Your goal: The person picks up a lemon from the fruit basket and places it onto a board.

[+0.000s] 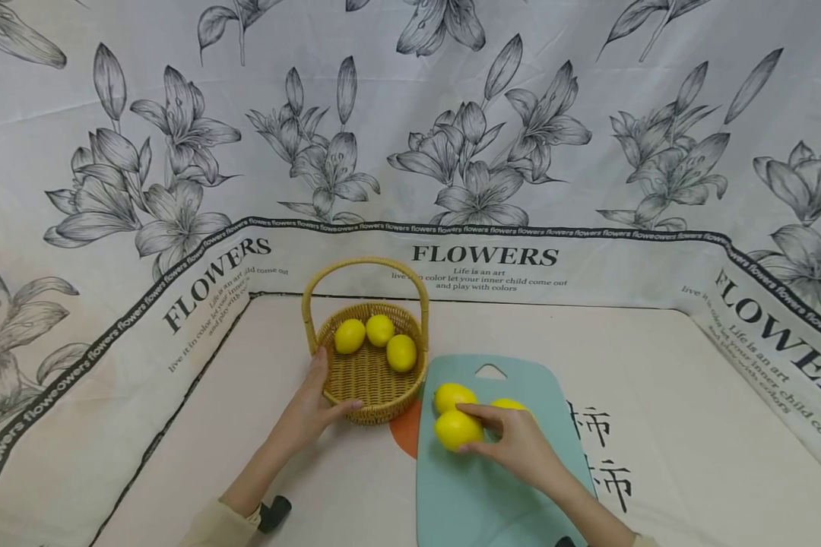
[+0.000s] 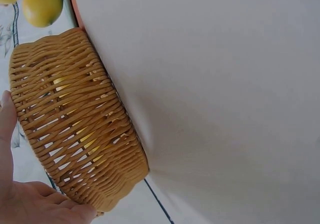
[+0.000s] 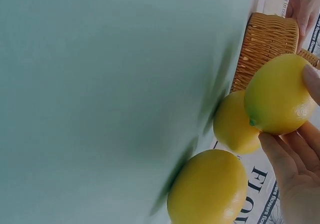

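Observation:
A wicker basket [image 1: 376, 414] with a tall arched handle stands on the table, three yellow lemons [image 1: 380, 330] lying inside it. My left hand [image 1: 312, 406] grips the basket's near left side, thumb and fingers spread around the woven wall [image 2: 75, 119]. Over the light blue cutting board [image 1: 479, 501], my right hand [image 1: 520, 444] pinches a lemon [image 1: 459, 431] between thumb and fingers. In the right wrist view this lemon [image 3: 280, 94] overlaps another one [image 3: 232, 124]. A further lemon [image 3: 207, 186] rests on the board, partly hidden by the right hand in the head view.
The board lies just right of the basket, its cut-out handle at the far end. An orange printed patch [image 1: 405, 433] shows between them on the pale tablecloth [image 1: 356, 494]. Flower-printed cloth walls [image 1: 479, 190] enclose the back and both sides.

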`<state>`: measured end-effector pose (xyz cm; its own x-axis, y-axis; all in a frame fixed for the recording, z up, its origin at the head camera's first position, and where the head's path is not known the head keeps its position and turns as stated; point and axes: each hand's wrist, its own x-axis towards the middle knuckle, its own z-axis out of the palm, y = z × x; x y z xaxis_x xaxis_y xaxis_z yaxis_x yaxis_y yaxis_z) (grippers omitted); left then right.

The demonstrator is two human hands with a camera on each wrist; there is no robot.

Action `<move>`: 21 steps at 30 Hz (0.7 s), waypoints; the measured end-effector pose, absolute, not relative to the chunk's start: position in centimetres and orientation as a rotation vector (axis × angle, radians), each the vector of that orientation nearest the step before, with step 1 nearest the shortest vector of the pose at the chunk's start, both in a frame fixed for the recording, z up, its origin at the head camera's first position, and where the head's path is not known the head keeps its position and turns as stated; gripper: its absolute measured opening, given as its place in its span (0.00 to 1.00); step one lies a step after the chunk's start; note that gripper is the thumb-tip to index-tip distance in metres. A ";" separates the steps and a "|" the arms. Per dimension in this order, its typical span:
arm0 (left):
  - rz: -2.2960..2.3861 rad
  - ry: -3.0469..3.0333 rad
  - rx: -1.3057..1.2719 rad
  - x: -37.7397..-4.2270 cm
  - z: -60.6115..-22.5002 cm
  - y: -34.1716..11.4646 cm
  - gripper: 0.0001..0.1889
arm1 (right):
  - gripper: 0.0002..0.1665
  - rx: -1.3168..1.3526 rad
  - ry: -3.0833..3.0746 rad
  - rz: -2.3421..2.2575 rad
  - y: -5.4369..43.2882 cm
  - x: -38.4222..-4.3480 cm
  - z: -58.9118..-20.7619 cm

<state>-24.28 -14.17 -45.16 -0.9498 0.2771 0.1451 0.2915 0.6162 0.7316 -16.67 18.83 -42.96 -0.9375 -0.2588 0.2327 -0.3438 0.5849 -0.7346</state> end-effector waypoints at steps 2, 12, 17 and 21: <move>-1.273 -2.812 -0.490 -24.3 -45.2 -14.2 0.61 | 0.31 0.509 -2.719 1.278 18.8 -16.7 -43.1; -1.287 -2.816 -0.485 -24.3 -45.3 -14.2 0.62 | 0.31 0.549 -2.718 1.367 18.9 -16.4 -43.6; -1.279 -2.821 -0.478 -24.3 -45.2 -14.2 0.62 | 0.31 0.595 -2.715 1.412 19.1 -16.3 -43.7; -1.250 -2.833 -0.475 -24.3 -45.1 -14.1 0.61 | 0.31 0.618 -2.733 1.417 19.2 -16.2 -43.6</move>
